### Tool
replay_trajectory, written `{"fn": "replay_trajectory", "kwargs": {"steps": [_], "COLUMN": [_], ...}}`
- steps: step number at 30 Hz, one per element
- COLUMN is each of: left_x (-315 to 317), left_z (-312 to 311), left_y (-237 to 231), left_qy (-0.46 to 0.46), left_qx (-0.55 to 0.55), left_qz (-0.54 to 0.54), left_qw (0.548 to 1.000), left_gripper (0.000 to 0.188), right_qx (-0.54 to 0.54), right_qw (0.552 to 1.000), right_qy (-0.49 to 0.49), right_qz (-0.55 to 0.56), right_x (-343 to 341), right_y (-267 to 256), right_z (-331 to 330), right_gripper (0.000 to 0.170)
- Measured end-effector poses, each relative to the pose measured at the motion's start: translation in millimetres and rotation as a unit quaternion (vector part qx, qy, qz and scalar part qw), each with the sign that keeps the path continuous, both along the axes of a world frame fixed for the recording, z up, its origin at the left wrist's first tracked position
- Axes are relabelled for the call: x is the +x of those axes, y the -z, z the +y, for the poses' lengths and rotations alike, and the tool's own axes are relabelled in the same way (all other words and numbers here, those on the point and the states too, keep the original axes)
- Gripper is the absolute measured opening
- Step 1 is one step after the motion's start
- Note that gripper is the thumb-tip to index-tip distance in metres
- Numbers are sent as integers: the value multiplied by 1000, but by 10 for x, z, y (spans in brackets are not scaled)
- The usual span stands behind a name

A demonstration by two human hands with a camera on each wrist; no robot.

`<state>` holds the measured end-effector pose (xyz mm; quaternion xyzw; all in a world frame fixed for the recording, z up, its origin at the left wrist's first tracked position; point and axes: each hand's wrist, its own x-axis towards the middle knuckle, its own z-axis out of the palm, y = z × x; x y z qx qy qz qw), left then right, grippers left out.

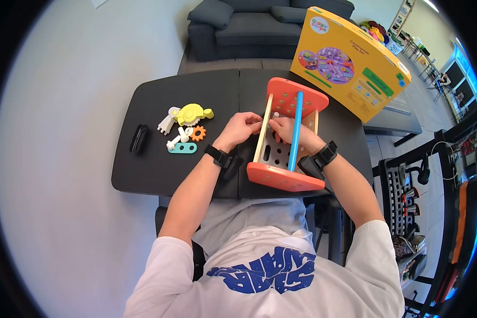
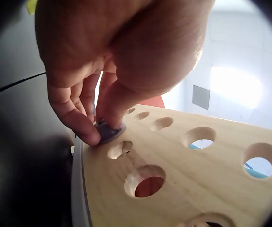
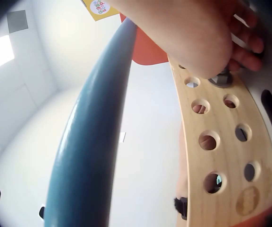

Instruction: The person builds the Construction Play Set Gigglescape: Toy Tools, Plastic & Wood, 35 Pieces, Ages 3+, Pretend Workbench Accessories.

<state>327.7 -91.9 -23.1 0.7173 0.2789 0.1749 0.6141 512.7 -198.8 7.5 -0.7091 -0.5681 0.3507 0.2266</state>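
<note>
On the black surface, which fills the middle of the head view, a wooden toy toolbox with red end panels and a blue rod handle is set at three o'clock. It is reached by both hands: at its outer nine o'clock side, a small grey piece is pinched between the thumb and fingers of the left hand, against the holed wooden panel. The right hand is held inside the toolbox, fingers bent beside a grey fitting on that panel's inner face; whether anything is gripped by it cannot be told. Toward nine o'clock on the surface, a yellow toy piece, an orange gear, a white bolt and a teal holed strip are grouped, with a black object farther out. A yellow Construction Play Set box is stood up at one to two o'clock. Beyond the surface, a dark grey sofa is seen at twelve o'clock, a laundry basket at two, and a black rack at four.
</note>
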Motion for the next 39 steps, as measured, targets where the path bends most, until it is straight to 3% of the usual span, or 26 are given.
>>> {"fn": "replay_trajectory", "kwargs": {"steps": [2, 3, 4, 5, 7, 8, 10, 12, 14, 16, 18, 20, 22, 26, 28, 30, 32, 34, 35, 38, 39], "left_x": [-48, -77, -120, -192, -340, -408, -561, -685, -745, -808, -798, -771, -737, -812, -865, -923, -953, -954, -958, -959, -968], "left_z": [-31, -32, -45, -101, -192, -241, -348, -397, -466, -604, -687, -755, -746, -653, -591, -534, -508, -519, -547, -545, -541], "left_y": [13, 5, 38, -62, -254, -346, -499, -637, -707, -775, -778, -781, -749, -719, -687, -647, -547, -392, -382, -271, -233], "left_qy": [-13, -26, -34, -24, -13, 11, 33, 139, 201, 205, 218, 172, 143, 96, 51, 42, -55, -104, -147, -209, -219], "left_qx": [60, 123, 109, 104, 95, 95, 89, 187, 172, 237, 233, 243, 260, 244, 215, 222, 203, 180, 160, 179, 124], "left_qz": [27, 53, 56, 58, 64, 26, -9, -44, -71, -77, -85, -48, -40, -41, -37, -22, -17, -44, -25, 0, 12], "left_qw": [998, 991, 992, 993, 993, 995, 995, 972, 962, 947, 944, 954, 954, 964, 975, 974, 978, 977, 976, 961, 968], "left_gripper": [30, 31, 33, 33, 33, 33, 33, 37, 56, 65, 68, 64, 59, 54, 52, 51, 50, 47, 44, 40, 40], "right_qx": [0, 44, 90, 93, 172, 170, 294, 258, 203, 198, 329, 368, 449, 447, 383, 370, 356, 227, 229, 132, 84], "right_qw": [1000, 993, 973, 973, 925, 927, 891, 899, 940, 941, 897, 882, 841, 836, 886, 897, 906, 940, 940, 972, 977], "right_qy": [2, -19, -38, -38, -83, -83, -86, -84, 2, 38, 89, 109, 127, 151, 133, 154, 176, 213, 214, 181, 177], "right_qz": [-7, -108, -208, -209, -327, -324, -334, -344, -276, -272, -282, -272, -275, -281, -224, -187, -150, -136, -137, -68, 88], "right_x": [15, 36, 68, 86, 144, 204, 344, 382, 375, 444, 505, 553, 588, 715, 814, 906, 926, 927, 976, 1032, 1004], "right_y": [2, 9, 3, -64, -173, -171, -163, -324, -476, -487, -514, -486, -483, -462, -470, -482, -532, -615, -598, -533, -506], "right_z": [-34, -79, -114, -167, -332, -392, -498, -567, -637, -635, -637, -556, -498, -473, -496, -516, -567, -648, -673, -765, -821], "right_gripper": [40, 38, 36, 36, 26, 26, 21, 20, 19, 18, 18, 21, 26, 30, 29, 29, 30, 36, 36, 48, 53]}}
